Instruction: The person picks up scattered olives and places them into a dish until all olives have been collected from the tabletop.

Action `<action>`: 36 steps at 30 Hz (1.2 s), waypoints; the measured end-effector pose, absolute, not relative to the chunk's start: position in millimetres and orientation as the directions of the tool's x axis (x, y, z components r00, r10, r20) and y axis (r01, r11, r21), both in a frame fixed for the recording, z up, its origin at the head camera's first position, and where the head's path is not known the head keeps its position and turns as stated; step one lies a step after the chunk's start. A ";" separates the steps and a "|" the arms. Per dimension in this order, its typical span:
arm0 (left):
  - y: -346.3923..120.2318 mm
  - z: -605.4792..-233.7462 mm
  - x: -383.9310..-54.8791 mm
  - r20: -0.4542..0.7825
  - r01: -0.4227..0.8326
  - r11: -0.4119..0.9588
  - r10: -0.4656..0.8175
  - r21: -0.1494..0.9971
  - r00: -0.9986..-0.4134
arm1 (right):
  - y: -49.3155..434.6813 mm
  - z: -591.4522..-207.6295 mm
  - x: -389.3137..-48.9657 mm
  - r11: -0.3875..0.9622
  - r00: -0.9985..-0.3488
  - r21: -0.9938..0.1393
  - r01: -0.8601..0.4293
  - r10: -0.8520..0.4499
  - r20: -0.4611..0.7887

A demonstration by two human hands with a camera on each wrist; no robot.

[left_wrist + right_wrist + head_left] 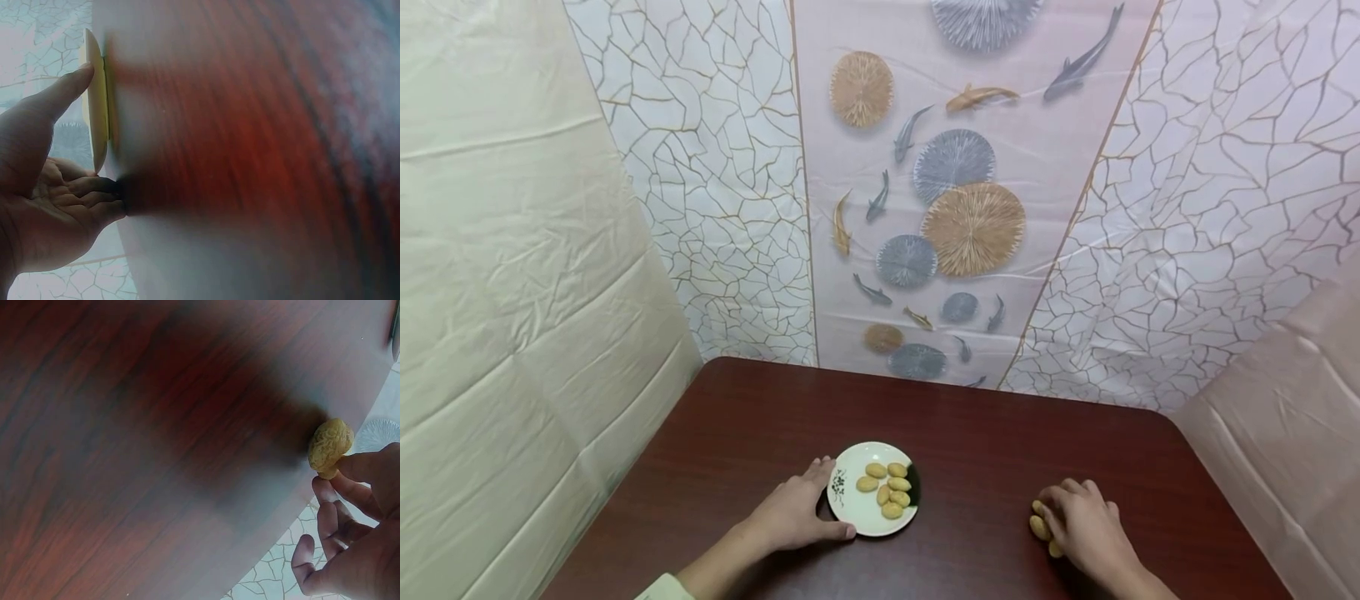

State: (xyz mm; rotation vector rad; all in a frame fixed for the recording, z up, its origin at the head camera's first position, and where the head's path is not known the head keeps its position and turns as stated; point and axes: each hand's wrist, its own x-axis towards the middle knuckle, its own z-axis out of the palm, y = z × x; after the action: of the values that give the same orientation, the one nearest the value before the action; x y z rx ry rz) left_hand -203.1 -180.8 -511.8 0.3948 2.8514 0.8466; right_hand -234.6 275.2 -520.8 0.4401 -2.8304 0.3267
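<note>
Smooth-looking tabletop (pixel 970 467) may let yellow pieces (pixel 1040 527) roll, so pinch lightly: right hand (pixel 1088 527) at them, grip unclear, left hand (pixel 796 510) spread against the left edge of the plate (pixel 859 513).

Rough nugget (pixel 331 442), seemingly glossy plate (pixel 855 505)

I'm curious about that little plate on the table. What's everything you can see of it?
The plate is round, white and glossy, looking like glazed ceramic, with a dark floral-looking print on its left and a dark patch along its right edge. It lies face up on the dark reddish table, bearing several yellowish oval pieces. The left hand touches its left side, thumb at the near rim.
</note>
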 end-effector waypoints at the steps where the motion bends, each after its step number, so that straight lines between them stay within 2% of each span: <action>1: -180.8 -511.7 -203.3 -0.058 0.210 0.807 0.289 0.553 -0.956 | 273.9 -519.3 -234.1 0.929 -0.917 -0.175 -0.326 -0.265 0.299; 6: -180.4 -511.0 -203.6 -0.055 0.213 0.807 0.290 0.550 -0.956 | 263.4 -509.5 -229.1 0.915 -0.883 -0.171 -0.365 -0.281 0.377; 11: -179.6 -511.1 -203.8 -0.057 0.212 0.809 0.289 0.548 -0.956 | 250.6 -510.2 -230.6 0.876 -0.782 -0.142 -0.461 -0.325 0.532; 15: -178.9 -511.6 -203.9 -0.063 0.210 0.812 0.289 0.545 -0.955 | 238.6 -510.6 -231.5 0.841 -0.711 -0.114 -0.528 -0.365 0.602; 27: -178.7 -511.6 -203.9 -0.065 0.206 0.809 0.287 0.551 -0.956 | 201.2 -502.3 -234.3 0.739 -0.590 -0.079 -0.670 -0.464 0.660; 36: -179.6 -513.1 -204.9 -0.062 0.208 0.818 0.284 0.537 -0.957 | 171.3 -497.5 -231.2 0.676 -0.567 -0.104 -0.729 -0.512 0.645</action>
State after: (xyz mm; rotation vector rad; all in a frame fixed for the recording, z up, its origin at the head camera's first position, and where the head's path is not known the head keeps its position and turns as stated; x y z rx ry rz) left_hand -204.9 -179.6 -513.1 0.3893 2.8611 0.8204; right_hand -231.2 171.3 -497.5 0.9523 -2.3030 0.4866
